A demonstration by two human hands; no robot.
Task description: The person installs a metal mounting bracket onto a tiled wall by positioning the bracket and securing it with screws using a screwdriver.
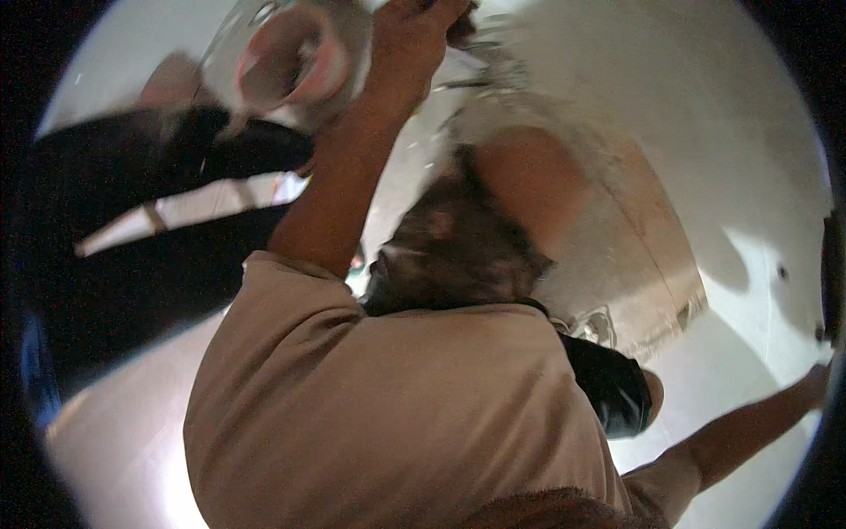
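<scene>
My left arm reaches up to the top edge, where my left hand (412, 40) is partly cut off. Its fingers look curled together by a small dark thing that I cannot make out. Thin silvery, wire-like strands (493, 66) lie blurred just right of it. Left of my forearm is a clear, see-through container or bag (359, 35) with a pinkish-white ring-shaped thing (291, 62) in it. My right arm stretches out to the right edge. There my right hand (821, 383) is mostly out of the picture, below a dark upright object (831, 273), its fingers hidden.
A person in black clothing (132, 282) is close on the left, with a pale strip (203, 212) showing between the dark shapes. Beyond my bent knee (533, 181), a brown cardboard sheet (648, 229) covers the floor. A white wall (767, 176) curves up at right. Cord (595, 326) lies by my leg.
</scene>
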